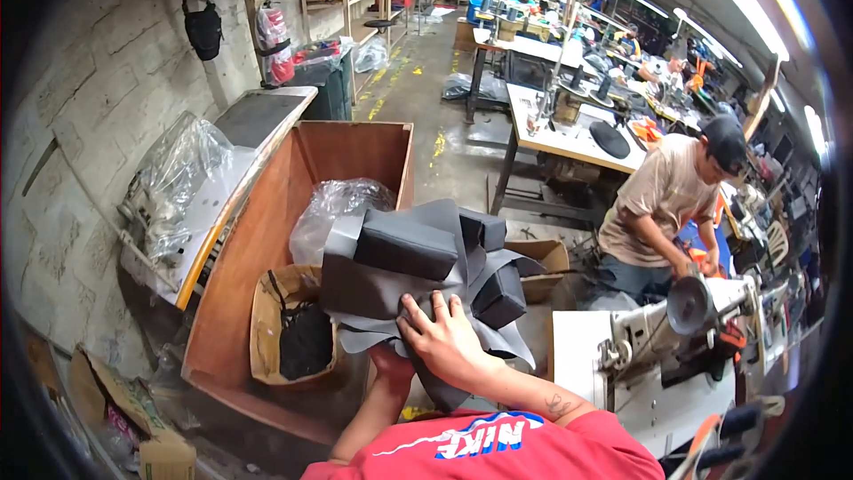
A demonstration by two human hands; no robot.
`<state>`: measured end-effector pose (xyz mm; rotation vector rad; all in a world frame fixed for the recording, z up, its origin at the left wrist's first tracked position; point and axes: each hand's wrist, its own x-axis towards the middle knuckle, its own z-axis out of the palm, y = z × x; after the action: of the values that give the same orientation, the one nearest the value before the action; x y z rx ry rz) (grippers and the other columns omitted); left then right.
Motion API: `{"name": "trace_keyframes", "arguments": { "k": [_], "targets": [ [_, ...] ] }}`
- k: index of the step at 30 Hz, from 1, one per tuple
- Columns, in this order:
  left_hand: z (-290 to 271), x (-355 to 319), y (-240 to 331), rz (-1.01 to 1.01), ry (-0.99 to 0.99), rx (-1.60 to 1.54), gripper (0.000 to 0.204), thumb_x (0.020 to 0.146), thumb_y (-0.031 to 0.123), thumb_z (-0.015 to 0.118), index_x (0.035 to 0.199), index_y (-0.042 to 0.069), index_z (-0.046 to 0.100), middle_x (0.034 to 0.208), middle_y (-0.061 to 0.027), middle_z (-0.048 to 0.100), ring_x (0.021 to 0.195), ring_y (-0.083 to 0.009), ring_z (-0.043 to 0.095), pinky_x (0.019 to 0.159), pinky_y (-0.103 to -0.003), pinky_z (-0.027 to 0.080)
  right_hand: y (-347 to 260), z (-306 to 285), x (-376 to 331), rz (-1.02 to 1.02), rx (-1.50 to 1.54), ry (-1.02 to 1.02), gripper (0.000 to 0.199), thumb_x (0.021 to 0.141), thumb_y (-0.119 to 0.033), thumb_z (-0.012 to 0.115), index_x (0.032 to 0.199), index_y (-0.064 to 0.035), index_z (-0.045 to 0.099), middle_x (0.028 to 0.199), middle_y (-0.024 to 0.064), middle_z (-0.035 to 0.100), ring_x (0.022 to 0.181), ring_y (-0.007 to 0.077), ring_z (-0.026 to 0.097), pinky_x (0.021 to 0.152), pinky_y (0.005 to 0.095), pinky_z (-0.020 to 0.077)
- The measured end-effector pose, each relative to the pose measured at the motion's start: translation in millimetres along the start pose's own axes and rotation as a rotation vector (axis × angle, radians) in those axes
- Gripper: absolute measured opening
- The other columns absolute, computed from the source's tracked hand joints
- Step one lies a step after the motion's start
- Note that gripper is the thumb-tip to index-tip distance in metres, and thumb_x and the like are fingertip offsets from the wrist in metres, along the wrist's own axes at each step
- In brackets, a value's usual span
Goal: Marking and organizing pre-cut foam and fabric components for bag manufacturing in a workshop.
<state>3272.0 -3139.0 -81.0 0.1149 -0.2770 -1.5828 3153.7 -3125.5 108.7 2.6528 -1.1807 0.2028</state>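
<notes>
Head view, centre frame: the right hand lies spread on top of a floppy bundle of grey fabric pieces, fingers curled over its edge. The left hand is tucked underneath, its grip hidden. Loose flaps dangle; I'd judge pieces could slide into the wooden bin at left.

Both hands, left hand and right hand, hold grey padded pieces over a wooden bin.

head cam | worn high | looks down-forward | close over hands
</notes>
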Motion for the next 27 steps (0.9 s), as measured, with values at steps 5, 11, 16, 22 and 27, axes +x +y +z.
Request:
{"name": "trace_keyframes", "arguments": {
  "k": [5, 11, 16, 22, 27],
  "targets": [
    [0, 139, -27, 0.034, -0.386, -0.203, 0.067, 0.092, 0.055, 0.032, 0.142, 0.009, 0.035, 0.144, -0.0121, 0.039, 0.132, -0.0318, 0.038, 0.111, -0.046, 0.027, 106, 53, 74, -0.007, -0.012, -0.003, 0.045, 0.079, -0.019, 0.057, 0.123, -0.0085, 0.058, 0.14, 0.017, 0.04, 0.114, 0.0484, 0.047, 0.091, 0.06, 0.0404],
    [6, 313, -60, -0.007, -0.242, -0.036, 0.067, 0.091, 0.055, 0.029, 0.141, 0.011, 0.037, 0.144, -0.0117, 0.039, 0.133, -0.0316, 0.035, 0.112, -0.047, 0.026, 258, 95, 175, -0.048, 0.033, -0.064, 0.045, 0.081, -0.018, 0.055, 0.124, -0.0058, 0.056, 0.14, 0.0191, 0.041, 0.109, 0.0493, 0.051, 0.086, 0.0612, 0.043],
    [-17, 438, -74, 0.046, -0.14, 0.142, 0.067, 0.092, 0.054, 0.026, 0.142, 0.011, 0.035, 0.144, -0.0124, 0.038, 0.134, -0.0317, 0.034, 0.112, -0.048, 0.025, 347, 124, 256, -0.05, 0.011, 0.003, 0.04, 0.083, -0.02, 0.051, 0.117, -0.0012, 0.06, 0.137, 0.0198, 0.045, 0.108, 0.0509, 0.051, 0.086, 0.0633, 0.0428],
    [-25, 613, -91, 0.07, -0.099, 0.107, 0.064, 0.093, 0.052, 0.029, 0.139, 0.01, 0.039, 0.142, -0.0128, 0.041, 0.131, -0.0329, 0.038, 0.111, -0.048, 0.028, 467, 169, 361, 0.018, -0.07, -0.035, 0.043, 0.083, -0.022, 0.051, 0.122, -0.0062, 0.058, 0.139, 0.0169, 0.043, 0.109, 0.0474, 0.052, 0.088, 0.0606, 0.0438],
    [-4, 745, -113, 0.014, -0.036, 0.105, 0.065, 0.093, 0.053, 0.025, 0.14, 0.01, 0.037, 0.143, -0.0121, 0.04, 0.131, -0.0324, 0.038, 0.111, -0.047, 0.028, 570, 195, 440, 0.046, -0.133, -0.059, 0.04, 0.084, -0.022, 0.05, 0.121, -0.0089, 0.06, 0.138, 0.0173, 0.044, 0.106, 0.046, 0.054, 0.085, 0.0608, 0.0446]
  ]
}}
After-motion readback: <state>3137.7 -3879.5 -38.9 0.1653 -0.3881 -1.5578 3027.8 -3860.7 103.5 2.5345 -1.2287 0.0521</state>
